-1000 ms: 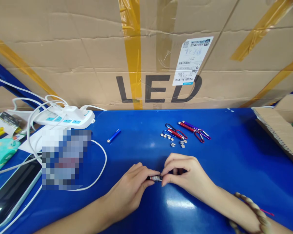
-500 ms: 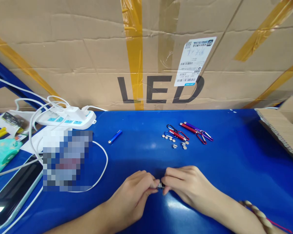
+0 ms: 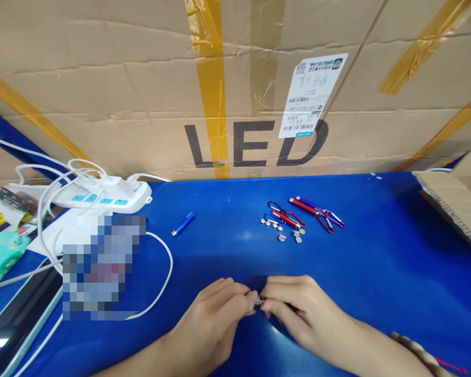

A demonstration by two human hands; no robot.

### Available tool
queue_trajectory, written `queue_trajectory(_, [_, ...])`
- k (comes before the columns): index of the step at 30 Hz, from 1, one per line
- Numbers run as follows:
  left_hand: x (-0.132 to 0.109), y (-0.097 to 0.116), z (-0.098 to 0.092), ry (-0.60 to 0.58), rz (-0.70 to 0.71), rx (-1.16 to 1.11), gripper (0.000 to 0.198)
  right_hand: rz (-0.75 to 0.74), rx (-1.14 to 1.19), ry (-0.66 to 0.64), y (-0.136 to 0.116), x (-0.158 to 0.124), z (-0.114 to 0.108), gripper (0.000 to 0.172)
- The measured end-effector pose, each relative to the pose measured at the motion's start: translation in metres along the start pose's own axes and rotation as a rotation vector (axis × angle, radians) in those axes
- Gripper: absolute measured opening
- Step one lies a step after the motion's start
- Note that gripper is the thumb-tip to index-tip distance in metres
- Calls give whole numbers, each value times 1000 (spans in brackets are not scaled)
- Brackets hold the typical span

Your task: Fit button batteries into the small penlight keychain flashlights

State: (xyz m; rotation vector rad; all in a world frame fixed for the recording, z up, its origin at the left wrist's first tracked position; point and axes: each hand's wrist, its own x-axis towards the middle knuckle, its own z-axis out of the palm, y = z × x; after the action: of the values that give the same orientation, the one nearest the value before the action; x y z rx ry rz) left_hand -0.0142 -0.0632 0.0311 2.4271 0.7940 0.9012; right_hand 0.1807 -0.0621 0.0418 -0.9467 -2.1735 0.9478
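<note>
My left hand [image 3: 223, 314] is closed in a pinch, thumb against fingers, around one end of a small silvery metal part [image 3: 258, 301]. Facing it, my right hand [image 3: 298, 303] pinches the other end. Fingers cover most of the part, so its full shape is hidden. Beyond my hands lies a short red penlight [image 3: 286, 218] with a carabiner clip. Several button cells [image 3: 273, 223] sit in a row beside it, and more button cells [image 3: 299, 239] lie close by. A red penlight [image 3: 304, 206] and a purple penlight [image 3: 313, 203] rest side by side with clips attached. A blue penlight [image 3: 183, 224] lies alone further left.
At the left, a white power strip [image 3: 102, 198] trails tangled cables. A phone [image 3: 25, 314] and a pixelated item [image 3: 105, 267] lie in front of it. An open cardboard box [image 3: 453, 207] stands at the right. A large carton [image 3: 149, 94] walls off the table's back.
Both hands keep pinching the small part, slightly lower now. My right fingers have shifted on it, and the dark section seen before is now mostly covered. The view has tilted slightly.
</note>
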Motion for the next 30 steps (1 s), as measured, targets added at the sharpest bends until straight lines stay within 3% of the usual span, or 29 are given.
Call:
queue_trajectory(7, [-3,1,8,55,-170,-279,15,12,-83,-50,0,2,-6,35])
queue_trajectory(14, [-8,2,8,25,-300,-347,10,-14,-188,-53,0,4,-10,45])
queue_trajectory(21, [-8,2,7,-5,-388,-359,8,-22,-195,18,2,2,-7,41])
queue_trajectory(30, [4,0,-1,115,-520,-347,9,-1,-334,87,2,2,-8,37])
